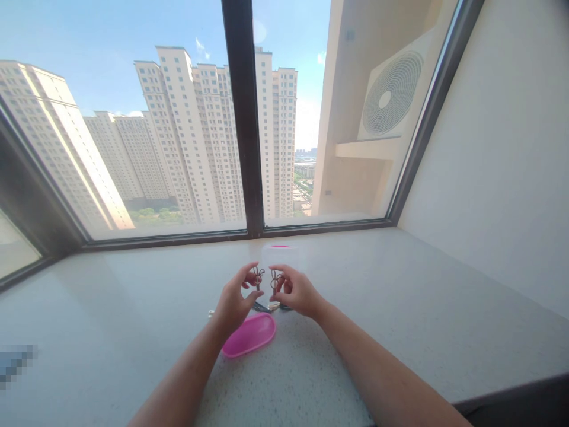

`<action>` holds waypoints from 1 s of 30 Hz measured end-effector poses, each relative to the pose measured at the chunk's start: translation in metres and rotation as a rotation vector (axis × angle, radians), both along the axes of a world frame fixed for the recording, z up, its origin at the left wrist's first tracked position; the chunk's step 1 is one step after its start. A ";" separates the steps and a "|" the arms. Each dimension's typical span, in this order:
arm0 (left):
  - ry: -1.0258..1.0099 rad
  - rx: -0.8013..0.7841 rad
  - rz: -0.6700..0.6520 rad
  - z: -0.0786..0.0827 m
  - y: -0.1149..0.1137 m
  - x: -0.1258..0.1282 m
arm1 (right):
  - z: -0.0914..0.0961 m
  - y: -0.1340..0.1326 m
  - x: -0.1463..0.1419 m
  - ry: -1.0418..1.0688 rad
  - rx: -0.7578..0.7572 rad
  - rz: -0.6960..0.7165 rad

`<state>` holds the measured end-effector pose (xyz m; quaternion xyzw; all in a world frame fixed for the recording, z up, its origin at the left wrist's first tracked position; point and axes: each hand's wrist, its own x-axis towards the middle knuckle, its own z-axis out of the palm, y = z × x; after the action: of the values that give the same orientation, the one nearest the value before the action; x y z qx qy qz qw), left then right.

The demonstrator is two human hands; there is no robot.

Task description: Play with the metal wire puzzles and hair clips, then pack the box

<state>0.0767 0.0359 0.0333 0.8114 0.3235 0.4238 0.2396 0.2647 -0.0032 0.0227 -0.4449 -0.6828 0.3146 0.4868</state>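
My left hand [233, 301] pinches a small brown looped piece [258, 279] between thumb and index finger. A similar looped piece [274, 283] sits upright in the pinch of my right hand [302, 292]. Each has a round ring with thin ear-like loops above it; their exact kind is too small to make out. The two pieces are held side by side, a little apart, above the counter. Below my left hand lies an oblong pink tray [255, 338], partly covered by the left wrist. Thin dark and white items [262, 307] lie under the hands, mostly hidden.
The pale speckled windowsill counter [400, 320] runs up to a dark window frame [249, 118]. A translucent object with a pink strip [280, 246] is by the window. A white wall [498, 166] bounds the right side. A blurred patch [15, 362] is at the left edge.
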 end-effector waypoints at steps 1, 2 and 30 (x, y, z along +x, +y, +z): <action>-0.014 -0.010 -0.007 0.000 0.000 0.000 | 0.000 0.000 0.000 0.003 -0.004 0.005; -0.028 -0.019 -0.012 0.000 0.000 0.000 | 0.000 0.000 0.000 0.006 -0.009 0.009; -0.225 -0.304 -0.186 -0.008 0.004 0.002 | -0.001 0.002 0.002 0.293 -0.257 0.264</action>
<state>0.0786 0.0400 0.0257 0.7398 0.2786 0.4342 0.4320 0.2663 -0.0016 0.0218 -0.3598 -0.6115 0.5210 0.4745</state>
